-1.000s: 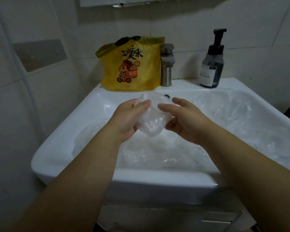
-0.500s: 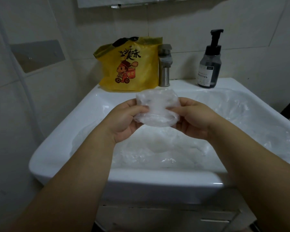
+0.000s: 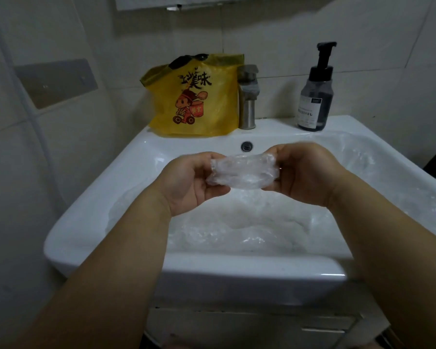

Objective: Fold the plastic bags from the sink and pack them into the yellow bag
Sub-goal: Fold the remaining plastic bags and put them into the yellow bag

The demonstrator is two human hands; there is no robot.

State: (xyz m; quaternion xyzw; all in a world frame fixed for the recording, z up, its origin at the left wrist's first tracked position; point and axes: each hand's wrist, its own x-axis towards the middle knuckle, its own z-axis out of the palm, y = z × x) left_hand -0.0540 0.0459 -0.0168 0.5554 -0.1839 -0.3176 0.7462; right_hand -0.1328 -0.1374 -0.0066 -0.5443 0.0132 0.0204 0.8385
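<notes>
- Holding a folded clear bag [image 3: 244, 172] above the middle of the sink [image 3: 237, 273], I have my left hand [image 3: 186, 183] pinching its left end and my right hand [image 3: 308, 176] pinching its right end, fingers curled
- More bags [image 3: 237, 224] lie crumpled in the basin beneath
- At the sink's back edge, left of the tap [image 3: 247, 96], stands the yellow bag [image 3: 199, 102]
- I judge the film light, limp and slick; grip the ends firmly or the folds spring open

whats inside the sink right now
Crumpled clear plastic bags fill the sink basin, reaching up its right side. The basin floor under them is hidden; only the overflow hole shows.
</notes>
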